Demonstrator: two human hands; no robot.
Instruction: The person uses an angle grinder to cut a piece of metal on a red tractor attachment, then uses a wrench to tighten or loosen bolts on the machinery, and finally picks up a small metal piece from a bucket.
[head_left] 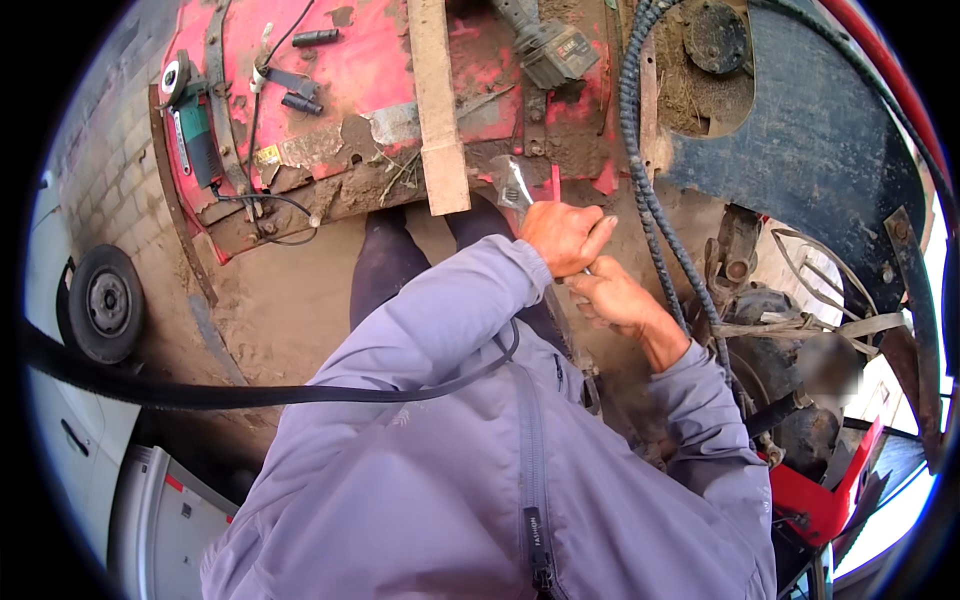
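Note:
My left hand (565, 237) is closed around a shiny metal tool (514, 188) that looks like a wrench, its far end sticking out beyond my fingers toward the red machine panel (365, 75). Just below and to the right, my right hand (622, 298) is closed near the other end of the same tool, a short bit of metal showing between the hands. What lies inside my palms is hidden. Beyond my hands, the panel's dirt-caked edge carries a wooden board (437, 110) and a cordless power tool (555, 52) with a battery pack.
On the panel's left lie a teal angle grinder (197, 140) and two black sockets (316, 38) (301, 103). Thick wrapped hoses (640, 150) hang right of my hands, near greasy machinery (770, 370). A black strap (200, 395) crosses my left side; a wheel (105, 303) stands at far left.

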